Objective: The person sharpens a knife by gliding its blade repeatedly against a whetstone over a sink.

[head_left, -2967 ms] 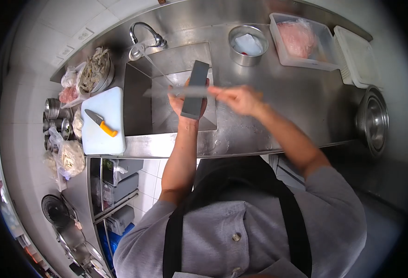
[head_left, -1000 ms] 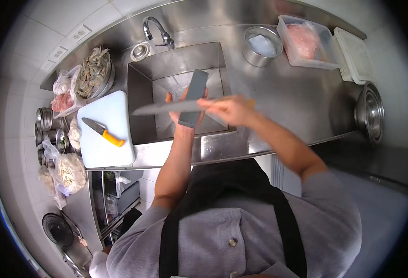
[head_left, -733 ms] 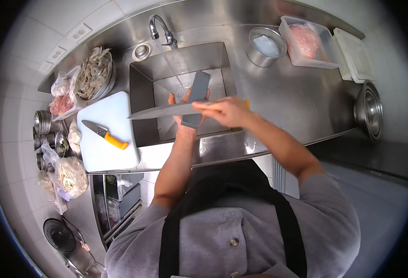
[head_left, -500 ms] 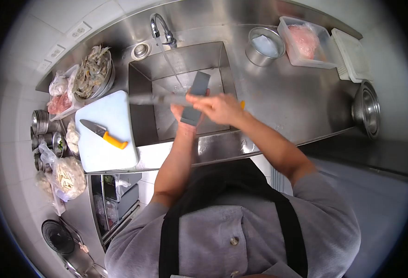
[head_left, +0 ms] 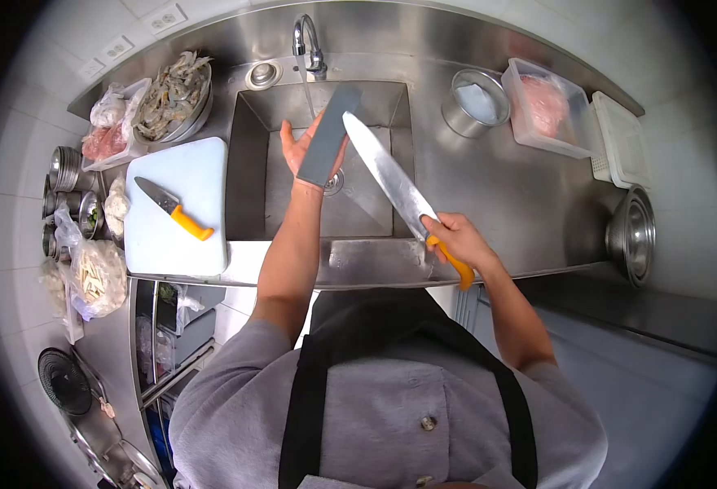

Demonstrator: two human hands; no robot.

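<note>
A long grey whetstone lies along the palm of my left hand over the sink. That hand supports it from below, with the thumb stuck out to the left and most fingers hidden under the stone. My right hand is wrapped around the yellow handle of a large kitchen knife. Its wet, shiny blade slants up and left, the tip at or very near the stone's right edge; whether they touch I cannot tell. A smaller yellow-handled knife rests on the white cutting board left of the sink.
Water runs from the faucet into the sink. A bowl of shrimp and a tub of bagged meat stand at left. On the right are a metal pot, a meat container and nested bowls.
The large knife has swung from lying across the whetstone, blade pointing left, to slanting up-left. My right hand has moved right and down to the handle end, away from the stone.
</note>
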